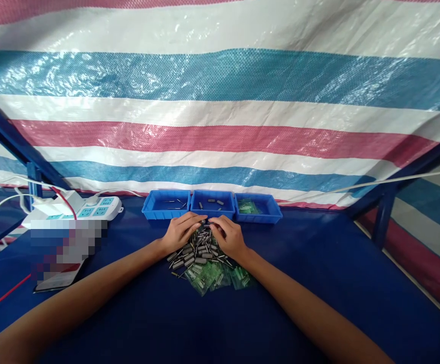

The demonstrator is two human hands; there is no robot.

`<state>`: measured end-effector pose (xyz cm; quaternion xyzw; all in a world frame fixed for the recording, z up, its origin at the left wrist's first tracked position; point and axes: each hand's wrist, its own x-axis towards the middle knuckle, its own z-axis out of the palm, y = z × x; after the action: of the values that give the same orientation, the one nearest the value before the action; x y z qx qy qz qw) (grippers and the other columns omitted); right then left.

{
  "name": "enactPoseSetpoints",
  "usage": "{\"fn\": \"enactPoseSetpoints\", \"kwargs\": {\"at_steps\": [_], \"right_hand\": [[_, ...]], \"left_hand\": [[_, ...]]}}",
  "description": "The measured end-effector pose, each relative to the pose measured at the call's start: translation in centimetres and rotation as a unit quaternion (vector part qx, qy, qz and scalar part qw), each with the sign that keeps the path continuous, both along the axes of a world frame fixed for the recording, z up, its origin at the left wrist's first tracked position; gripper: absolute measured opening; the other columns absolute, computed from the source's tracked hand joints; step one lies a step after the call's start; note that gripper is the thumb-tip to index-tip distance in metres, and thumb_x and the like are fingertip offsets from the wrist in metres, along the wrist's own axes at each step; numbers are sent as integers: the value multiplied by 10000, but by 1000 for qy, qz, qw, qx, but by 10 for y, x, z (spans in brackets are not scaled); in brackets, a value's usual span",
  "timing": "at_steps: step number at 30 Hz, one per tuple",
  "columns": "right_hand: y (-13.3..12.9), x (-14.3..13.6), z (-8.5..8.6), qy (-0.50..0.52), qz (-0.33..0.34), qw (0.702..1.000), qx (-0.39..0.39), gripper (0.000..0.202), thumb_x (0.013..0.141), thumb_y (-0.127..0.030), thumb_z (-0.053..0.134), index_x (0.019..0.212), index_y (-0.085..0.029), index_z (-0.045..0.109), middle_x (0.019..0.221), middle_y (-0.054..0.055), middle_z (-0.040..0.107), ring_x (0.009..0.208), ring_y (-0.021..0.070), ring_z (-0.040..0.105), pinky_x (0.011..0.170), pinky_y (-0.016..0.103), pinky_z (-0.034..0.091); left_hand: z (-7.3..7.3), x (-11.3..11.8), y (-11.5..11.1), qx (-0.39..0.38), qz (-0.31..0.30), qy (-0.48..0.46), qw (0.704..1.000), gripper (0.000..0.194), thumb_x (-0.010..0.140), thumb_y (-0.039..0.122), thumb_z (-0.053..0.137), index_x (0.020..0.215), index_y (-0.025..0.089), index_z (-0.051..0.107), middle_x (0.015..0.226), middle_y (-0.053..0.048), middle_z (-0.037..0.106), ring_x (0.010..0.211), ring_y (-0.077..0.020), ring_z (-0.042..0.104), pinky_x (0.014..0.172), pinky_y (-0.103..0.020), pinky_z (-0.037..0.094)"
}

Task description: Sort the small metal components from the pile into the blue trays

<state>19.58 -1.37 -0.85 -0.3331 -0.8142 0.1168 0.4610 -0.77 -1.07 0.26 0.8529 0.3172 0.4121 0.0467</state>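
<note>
Forearms (125, 275) are framing the heap of parts (202, 253) before the bins (212, 213). Left hand (182, 232) and right hand (229, 237) are curling over its far edge; whether they're pinching anything, I can't tell. They're seemingly sorting, next needing careful singling-out.

The metal pieces (188, 262) shine; the plastic bins (166, 215) look smooth.

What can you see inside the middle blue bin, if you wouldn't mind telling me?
Inside the middle blue bin lie a few short grey pieces, spread apart. Its near side hides the front of its floor, so anything there cannot be seen.
</note>
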Motion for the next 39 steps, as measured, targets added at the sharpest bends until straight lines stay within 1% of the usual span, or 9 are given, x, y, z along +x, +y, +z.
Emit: {"fn": "enactPoseSetpoints", "kwargs": {"at_steps": [7,11,15,22,26,29,33,36,39], "right_hand": [[1,0,-1,-32,31,999,21,219,923,-282,489,1097,-182,576,826,53,604,627,132,538,577,248,433],[0,0,1,-49,43,998,23,193,930,-277,473,1047,-174,586,835,62,604,661,140,555,581,248,433],[0,1,2,-22,33,999,16,185,939,-263,448,991,-157,590,807,58,581,632,134,541,573,250,422],[2,-2,1,-14,16,1000,21,219,959,-276,407,941,-162,593,770,56,575,669,148,549,612,259,427],[2,-1,0,-45,15,998,28,271,967,-265,386,800,-168,577,697,35,538,641,139,525,601,252,404],[2,0,0,-54,10,998,26,322,965,-256,380,691,-177,530,639,17,501,594,126,494,576,245,379],[2,0,-1,-41,9,999,16,311,958,-243,389,682,-176,516,639,18,506,605,124,498,588,242,381],[1,0,1,-33,5,999,15,303,954,-250,397,692,-178,530,642,20,507,607,129,498,592,248,385],[0,0,2,-15,-3,1000,5,264,956,-256,395,788,-173,581,683,31,532,609,131,504,592,252,397]], "left_hand": [[-12,-3,5,16,-11,-25,1000,199,914,271,524,1074,158,561,902,-44,707,749,-111,680,671,-183,523],[-10,-3,4,15,-12,-11,1000,232,921,318,506,1080,159,564,893,-43,711,735,-113,683,654,-184,521],[-7,0,3,10,-4,-13,1000,316,865,376,581,1105,170,579,873,-33,706,572,-76,621,580,-175,500],[-7,1,6,49,-32,-20,998,162,869,224,594,1013,152,613,918,-58,700,885,-140,659,762,-226,532],[-4,0,3,32,-24,-10,999,193,876,264,582,1027,148,609,959,-83,688,875,-153,659,708,-231,534],[-2,0,0,-2,-10,-17,1000,200,884,288,567,1026,152,602,996,-82,690,697,-104,646,631,-201,519],[-3,2,-2,-43,25,-51,998,195,892,301,543,1016,153,569,990,-73,707,515,-62,583,542,-185,495],[-4,2,-1,-39,31,-55,997,195,895,299,537,1008,144,569,940,-71,712,566,-89,622,540,-190,495],[-3,1,1,-4,9,-33,999,193,918,279,502,1032,150,587,920,-72,702,764,-136,668,640,-212,517]]}}
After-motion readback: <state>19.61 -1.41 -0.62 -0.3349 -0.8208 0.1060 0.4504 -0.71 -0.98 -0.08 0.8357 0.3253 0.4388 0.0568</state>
